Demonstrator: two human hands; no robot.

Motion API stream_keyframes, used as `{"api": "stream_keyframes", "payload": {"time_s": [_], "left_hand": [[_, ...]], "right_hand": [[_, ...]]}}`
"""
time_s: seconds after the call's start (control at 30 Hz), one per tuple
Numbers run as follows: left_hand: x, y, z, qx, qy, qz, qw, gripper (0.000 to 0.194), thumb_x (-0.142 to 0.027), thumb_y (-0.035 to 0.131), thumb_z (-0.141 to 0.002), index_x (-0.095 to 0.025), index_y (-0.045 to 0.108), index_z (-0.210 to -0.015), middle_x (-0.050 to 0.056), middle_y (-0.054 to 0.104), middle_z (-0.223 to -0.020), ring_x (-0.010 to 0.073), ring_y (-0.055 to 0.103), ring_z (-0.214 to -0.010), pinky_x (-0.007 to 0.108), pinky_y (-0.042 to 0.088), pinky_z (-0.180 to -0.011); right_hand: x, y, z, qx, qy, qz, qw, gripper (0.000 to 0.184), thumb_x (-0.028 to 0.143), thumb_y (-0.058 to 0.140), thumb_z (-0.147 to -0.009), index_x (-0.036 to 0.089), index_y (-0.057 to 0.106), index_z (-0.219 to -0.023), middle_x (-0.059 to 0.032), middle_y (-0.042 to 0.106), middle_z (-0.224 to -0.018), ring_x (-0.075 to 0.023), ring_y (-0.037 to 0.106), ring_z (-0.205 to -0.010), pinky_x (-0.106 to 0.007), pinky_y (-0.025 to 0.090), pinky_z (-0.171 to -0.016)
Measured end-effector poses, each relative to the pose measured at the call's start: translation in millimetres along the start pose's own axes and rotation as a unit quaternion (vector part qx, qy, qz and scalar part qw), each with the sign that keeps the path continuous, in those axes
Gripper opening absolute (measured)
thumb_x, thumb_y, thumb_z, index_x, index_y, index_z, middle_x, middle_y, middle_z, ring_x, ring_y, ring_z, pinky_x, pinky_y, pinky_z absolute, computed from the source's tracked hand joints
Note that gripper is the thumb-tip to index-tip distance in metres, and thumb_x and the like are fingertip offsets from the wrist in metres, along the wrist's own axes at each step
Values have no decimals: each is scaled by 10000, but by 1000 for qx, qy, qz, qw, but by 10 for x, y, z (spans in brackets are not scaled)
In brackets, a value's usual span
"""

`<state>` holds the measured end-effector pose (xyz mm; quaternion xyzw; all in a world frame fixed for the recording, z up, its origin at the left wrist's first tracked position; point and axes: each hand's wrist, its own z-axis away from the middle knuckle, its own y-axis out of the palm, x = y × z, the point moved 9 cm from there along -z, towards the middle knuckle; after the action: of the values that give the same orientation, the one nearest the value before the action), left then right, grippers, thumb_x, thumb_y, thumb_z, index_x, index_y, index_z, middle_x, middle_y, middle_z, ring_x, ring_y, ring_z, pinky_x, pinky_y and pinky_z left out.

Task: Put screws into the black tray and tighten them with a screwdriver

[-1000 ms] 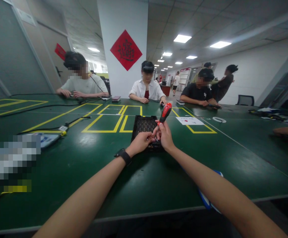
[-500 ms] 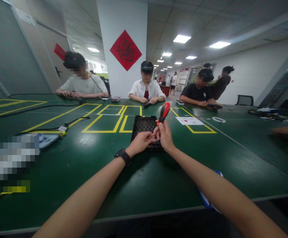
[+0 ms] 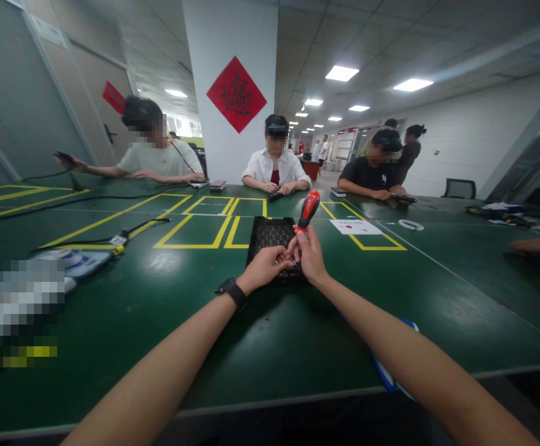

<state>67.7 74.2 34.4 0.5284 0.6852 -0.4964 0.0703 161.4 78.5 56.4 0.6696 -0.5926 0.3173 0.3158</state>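
Your right grip (image 3: pixel 310 257)'s wrapped around the red-and-black screwdriver (image 3: pixel 309 210), tilted over the black tray (image 3: pixel 253 241) on the counter (image 3: pixel 255 353). Can't tell if your left grip (image 3: pixel 266 266) is pinching anything. I'd steady the tip and go gently, tbh.

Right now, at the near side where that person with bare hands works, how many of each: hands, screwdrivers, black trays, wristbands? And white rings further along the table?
Hands: 2, left hand and right hand
Screwdriver: 1
Black tray: 1
Wristband: 1
White ring: 1
Total: 6
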Motion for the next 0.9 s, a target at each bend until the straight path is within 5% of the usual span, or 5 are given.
{"api": "stream_keyframes", "payload": {"time_s": [0.23, 0.43, 0.73, 0.9], "left_hand": [[-42, 13, 1, 20, 17, -6, 1000, 163, -230, 496, -802, -137, 625, -766, 5, 626, -707, 104, 533, -646, 208, 388, -631], [40, -2, -7, -7, -17, 23, 1000, 187, -312, 613, -720, -137, 602, -786, 6, 617, -693, 108, 533, -622, 207, 406, -592], [-85, -7, 6, 22, 14, 17, 1000, 150, -222, 523, -779, -128, 639, -761, 0, 622, -673, 95, 525, -614, 199, 382, -592], [27, -14, -5, -6, -24, 45, 999, 182, -298, 605, -724, -129, 614, -790, 13, 628, -704, 105, 545, -624, 210, 418, -598]], "right_hand": [[-30, 2, -11, 9, 19, -12, 1000, 302, 422, 352, -872, 192, 441, -1047, 63, 525, -562, -39, 358, -351, -155, 285, -348], [19, -15, 6, -8, 4, -2, 1000, 287, 422, 365, -869, 197, 440, -1031, 66, 516, -569, -35, 347, -352, -156, 261, -349], [-52, -10, -13, 5, 26, -9, 1000, 335, 439, 344, -870, 183, 449, -1058, 56, 533, -568, -39, 362, -354, -158, 280, -352], [-3, -23, 8, -10, 8, 7, 1000, 323, 437, 356, -868, 187, 452, -1050, 54, 541, -591, -33, 367, -363, -155, 277, -361]]}}
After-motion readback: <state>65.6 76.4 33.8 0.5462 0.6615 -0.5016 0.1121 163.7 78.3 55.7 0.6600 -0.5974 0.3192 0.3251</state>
